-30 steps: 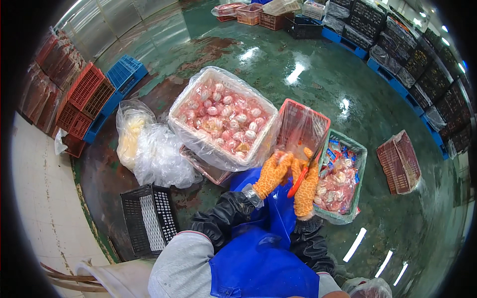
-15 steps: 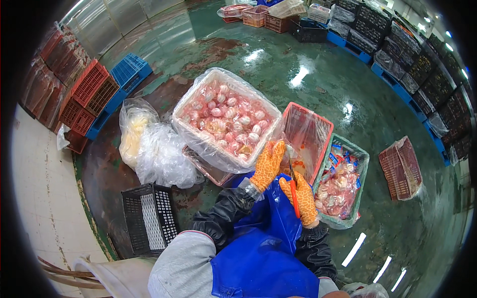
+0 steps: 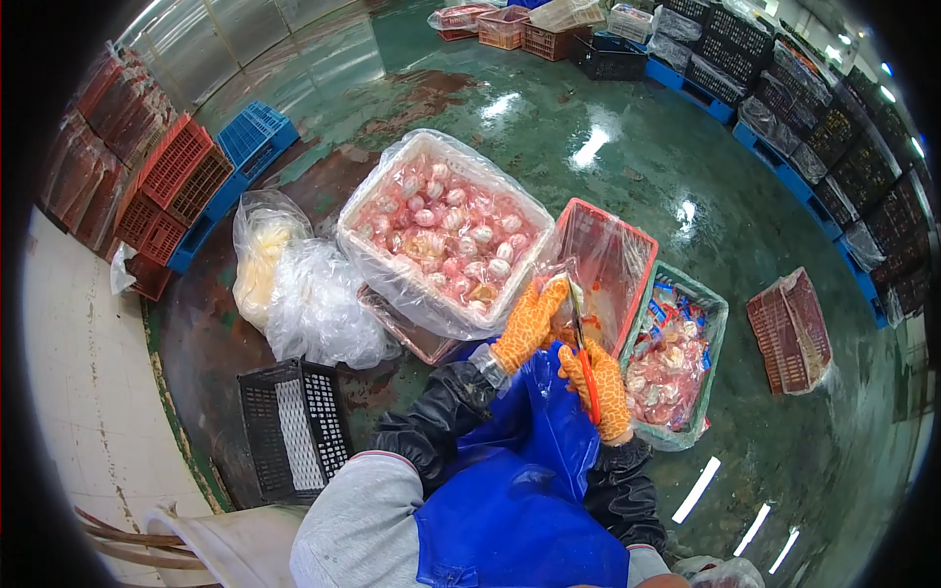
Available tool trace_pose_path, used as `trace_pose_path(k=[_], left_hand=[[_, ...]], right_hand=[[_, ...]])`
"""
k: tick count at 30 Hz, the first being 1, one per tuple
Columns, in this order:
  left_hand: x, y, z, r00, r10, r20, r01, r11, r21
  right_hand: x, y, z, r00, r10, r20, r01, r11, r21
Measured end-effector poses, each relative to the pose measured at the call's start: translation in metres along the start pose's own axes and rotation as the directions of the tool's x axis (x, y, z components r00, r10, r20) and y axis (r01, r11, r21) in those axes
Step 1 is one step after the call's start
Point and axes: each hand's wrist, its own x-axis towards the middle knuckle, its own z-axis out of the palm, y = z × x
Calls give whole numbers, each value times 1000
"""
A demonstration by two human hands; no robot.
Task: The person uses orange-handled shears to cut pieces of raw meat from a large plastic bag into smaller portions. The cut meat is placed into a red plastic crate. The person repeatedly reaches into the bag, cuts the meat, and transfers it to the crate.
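Note:
Both hands wear orange patterned gloves. My right hand (image 3: 605, 392) grips red-handled scissors (image 3: 589, 377), their blades pointing up and away, close to the left fingers. Pinched in my left hand (image 3: 531, 325) is a small clear plastic packet (image 3: 563, 316), partly hidden by the glove and blades. Beyond the hands stands a red crate (image 3: 642, 265) lined with clear film, with some orange-red bits and liquid at its bottom. At left, a white lined crate (image 3: 368, 191) is full of pink-and-white round packets (image 3: 456, 220). A green crate (image 3: 718, 338) at right holds packets and blue-and-red wrappers.
Clear plastic bags (image 3: 323, 304) lie on the wet green floor at left, near a black crate (image 3: 257, 421). A dark red crate (image 3: 789, 333) sits far right. Stacked black crates (image 3: 725, 44) on blue pallets line the right side; red crates (image 3: 176, 157) are stacked at left.
The scissors have shifted slightly, and their handles now stand further apart with the right fingers more spread. The left hand has stayed nearly in place with the packet.

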Motion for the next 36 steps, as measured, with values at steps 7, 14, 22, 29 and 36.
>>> trace_pose_path(k=[7, 14, 22, 29, 36], left_hand=[[0, 11, -13, 958, -244, 148, 256, 964, -67], [27, -37, -17, 932, 358, 63, -362, 928, 85], [26, -26, -13, 968, -153, 201, 216, 913, -345], [41, -52, -19, 987, -150, -65, 146, 988, -58], [44, -45, -23, 992, -124, -20, 126, 984, 129]], right_hand=[[-8, 7, -20, 933, -3, 360, -225, 776, 589], [24, 36, -15, 804, -103, 586, -520, 355, 777], [35, 42, -9, 814, -73, 577, -567, 120, 815], [50, 39, -14, 844, 120, 523, -506, 507, 698], [31, 19, -24, 966, 155, 209, -241, 832, 499]])
